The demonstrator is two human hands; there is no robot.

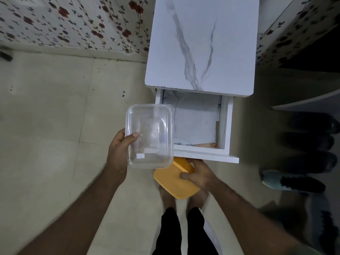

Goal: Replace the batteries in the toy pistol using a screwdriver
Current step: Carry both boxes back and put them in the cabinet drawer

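My left hand [119, 150] holds a clear rectangular plastic container [150, 137] by its left edge, in front of the open drawer. The container looks empty apart from a small white label. My right hand [199, 174] grips an orange lid [174, 181] just below the container, near the drawer front. No toy pistol, screwdriver or batteries show in this view.
A white marble-pattern bedside cabinet [202, 43] stands ahead with its top drawer [226, 126] pulled out, lined with white paper. Shoes [292, 181] lie on the floor at the right. Floral wallpaper runs behind. My bare feet stand on pale tiles below.
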